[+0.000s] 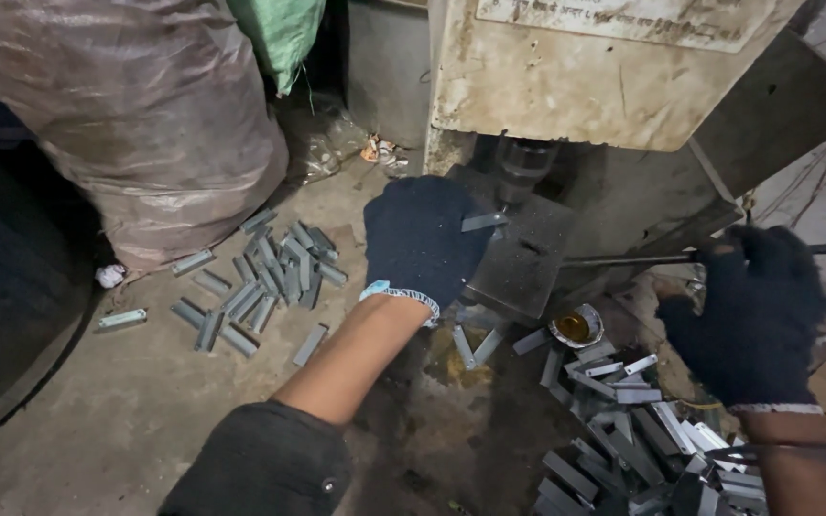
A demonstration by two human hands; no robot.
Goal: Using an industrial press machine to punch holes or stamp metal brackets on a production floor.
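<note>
Left fingers pinching metal strip lengthwise left-right, right hand clenched on lever.

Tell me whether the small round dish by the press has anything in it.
Not empty. The dish on the floor holds a yellowish liquid that shines inside its metal rim; how deep it is cannot be told. Metal strips lie beside it.

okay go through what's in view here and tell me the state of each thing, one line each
Left hand: gloved, holding a metal strip on the press block.
Right hand: gloved, gripping the lever.
Left pile: strips scattered loose on the floor.
Right pile: strips heaped, overlapping.
Small dish: holds yellowish liquid.
Sack: full, bulging.
</note>
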